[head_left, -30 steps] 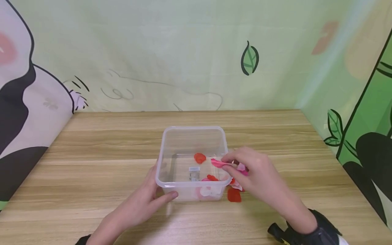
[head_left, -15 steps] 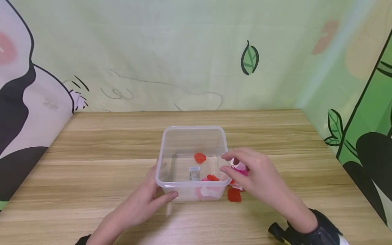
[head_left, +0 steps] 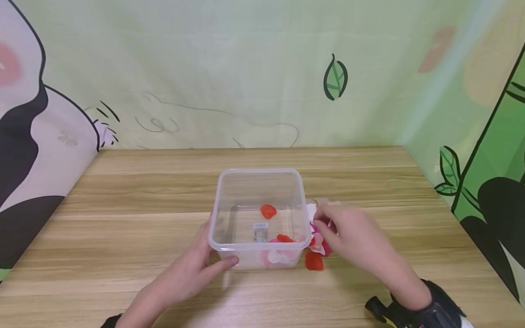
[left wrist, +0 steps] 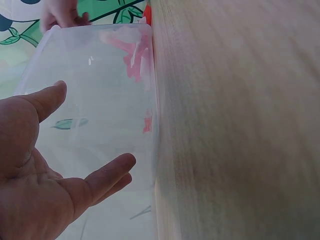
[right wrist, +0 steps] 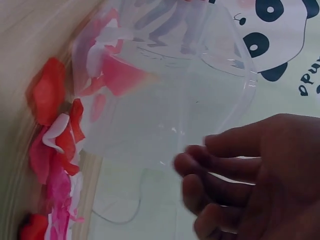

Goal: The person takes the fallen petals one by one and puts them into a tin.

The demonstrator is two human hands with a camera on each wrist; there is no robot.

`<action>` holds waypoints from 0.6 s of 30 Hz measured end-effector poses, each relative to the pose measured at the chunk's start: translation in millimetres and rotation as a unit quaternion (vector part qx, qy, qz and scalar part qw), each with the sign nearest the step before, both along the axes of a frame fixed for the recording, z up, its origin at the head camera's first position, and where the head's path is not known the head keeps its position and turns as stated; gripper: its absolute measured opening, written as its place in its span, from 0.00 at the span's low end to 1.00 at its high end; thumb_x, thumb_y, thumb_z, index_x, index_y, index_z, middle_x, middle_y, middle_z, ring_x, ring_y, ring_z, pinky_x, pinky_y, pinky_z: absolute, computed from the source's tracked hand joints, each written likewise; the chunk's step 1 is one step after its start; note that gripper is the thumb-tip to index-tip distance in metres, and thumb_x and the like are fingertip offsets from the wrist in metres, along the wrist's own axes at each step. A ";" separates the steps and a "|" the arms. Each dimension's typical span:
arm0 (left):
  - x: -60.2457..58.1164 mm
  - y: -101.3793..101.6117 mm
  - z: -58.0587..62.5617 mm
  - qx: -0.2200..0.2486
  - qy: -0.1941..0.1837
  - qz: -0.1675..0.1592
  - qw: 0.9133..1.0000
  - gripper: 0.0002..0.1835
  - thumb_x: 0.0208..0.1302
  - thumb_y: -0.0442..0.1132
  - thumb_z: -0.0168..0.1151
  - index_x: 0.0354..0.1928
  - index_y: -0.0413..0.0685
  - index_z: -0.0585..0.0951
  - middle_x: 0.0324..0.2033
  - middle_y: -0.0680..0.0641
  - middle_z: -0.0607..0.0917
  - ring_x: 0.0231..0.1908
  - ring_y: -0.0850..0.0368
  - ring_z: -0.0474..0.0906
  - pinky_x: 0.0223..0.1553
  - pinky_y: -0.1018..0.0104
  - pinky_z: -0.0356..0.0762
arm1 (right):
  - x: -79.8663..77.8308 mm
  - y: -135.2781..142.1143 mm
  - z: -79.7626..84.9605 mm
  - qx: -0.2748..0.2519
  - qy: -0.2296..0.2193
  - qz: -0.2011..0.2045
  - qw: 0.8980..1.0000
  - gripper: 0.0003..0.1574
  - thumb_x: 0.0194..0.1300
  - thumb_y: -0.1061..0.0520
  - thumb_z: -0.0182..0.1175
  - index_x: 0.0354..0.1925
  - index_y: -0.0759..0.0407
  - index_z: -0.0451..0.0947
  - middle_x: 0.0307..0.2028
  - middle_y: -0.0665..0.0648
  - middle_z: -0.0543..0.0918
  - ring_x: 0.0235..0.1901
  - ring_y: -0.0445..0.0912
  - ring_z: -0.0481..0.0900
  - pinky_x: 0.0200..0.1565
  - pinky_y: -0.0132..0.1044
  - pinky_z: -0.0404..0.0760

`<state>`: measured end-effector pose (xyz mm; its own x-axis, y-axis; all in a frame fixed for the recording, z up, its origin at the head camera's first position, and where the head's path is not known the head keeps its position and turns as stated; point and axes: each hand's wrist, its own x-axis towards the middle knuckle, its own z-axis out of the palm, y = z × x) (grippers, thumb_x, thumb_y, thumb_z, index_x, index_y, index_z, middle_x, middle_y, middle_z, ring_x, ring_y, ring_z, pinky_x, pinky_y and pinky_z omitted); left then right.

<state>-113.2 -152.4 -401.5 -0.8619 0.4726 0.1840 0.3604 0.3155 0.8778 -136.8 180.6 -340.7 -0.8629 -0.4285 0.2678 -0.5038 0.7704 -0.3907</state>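
Note:
A clear plastic box [head_left: 262, 247] stands on the table. My left hand [head_left: 190, 271] rests against its left side, thumb along the front wall; in the left wrist view the fingers [left wrist: 107, 175] look fairly straight against the plastic. Beside the box's right wall lies a pile of red, pink and white petals [right wrist: 59, 185]. Just over this pile is my right hand [head_left: 354, 232], fingers loosely bent, with nothing visible between fingertips [right wrist: 185, 162]. Inside the box are a red petal [head_left: 268, 211], a small clear block-like object [head_left: 260, 232] and more petals [head_left: 285, 238] near the front right corner.
A single red petal [head_left: 314, 261] lies at the pile's near end, close to the box's front right corner. The wood-grain table [head_left: 143, 218] reaches back to a printed cloth wall [head_left: 246, 68], with more printed panels at both sides.
A pink petal pinched over the box rim by my right hand a second ago has left its fingers. That hand has since moved right, over the pile. My left hand stays put.

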 end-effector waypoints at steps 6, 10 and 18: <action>-0.3 0.1 -0.1 -0.002 -0.004 0.003 1.000 0.57 0.69 0.38 0.69 0.83 0.72 0.38 0.71 0.47 0.59 0.59 0.48 0.76 0.55 0.58 0.81 | -1.2 1.5 -12.7 0.082 -0.061 0.032 0.994 0.12 0.62 0.59 0.71 0.27 0.50 0.78 0.21 0.40 0.72 0.22 0.37 0.68 0.24 0.32 0.71; -0.3 0.2 -0.1 -0.001 -0.003 0.002 1.000 0.57 0.69 0.37 0.69 0.83 0.72 0.38 0.71 0.47 0.60 0.59 0.49 0.76 0.55 0.58 0.81 | 0.3 -0.6 -20.1 0.121 -0.112 0.041 0.986 0.13 0.59 0.60 0.75 0.28 0.49 0.78 0.23 0.41 0.74 0.24 0.38 0.71 0.28 0.34 0.75; 0.5 -0.2 0.3 0.003 -0.008 0.001 1.000 0.56 0.69 0.38 0.69 0.82 0.72 0.38 0.70 0.47 0.61 0.58 0.51 0.76 0.56 0.57 0.81 | 2.8 -5.4 -32.7 0.136 -0.168 0.052 0.975 0.16 0.54 0.62 0.77 0.29 0.50 0.77 0.23 0.44 0.73 0.26 0.42 0.70 0.30 0.38 0.74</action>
